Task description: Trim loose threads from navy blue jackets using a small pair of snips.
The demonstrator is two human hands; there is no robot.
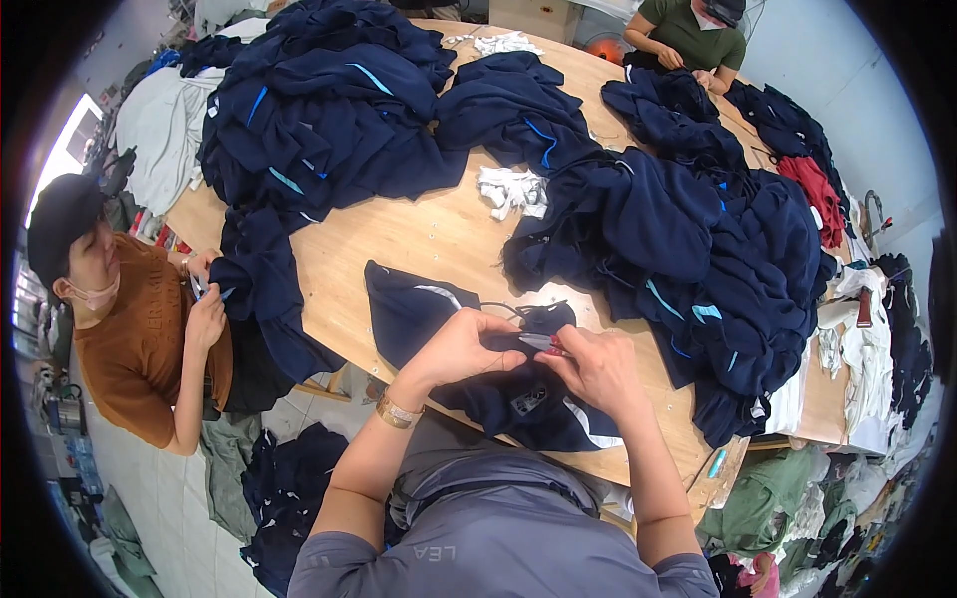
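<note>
A navy garment [409, 309] with white stripes lies at the table's near edge, partly bunched up between my hands. My left hand [469, 349] is closed on a fold of it, thumb toward the right. In my right hand [596, 367] are small thread snips [538, 342] with a shiny blade and a bit of red at the grip. The blade points left, close to my left fingertips and against the cloth. Dark cord loops stand up just beyond my hands. My fingers hide the exact spot where blade and fabric meet.
Large navy garment piles [329, 120] cover the far left, and another heap [688, 249] sits to the right. White scraps [513, 191] lie mid-table [399, 224]. A turquoise-handled tool [717, 463] rests at the near right edge. One person [150, 319] works at left, another [688, 45] at far right.
</note>
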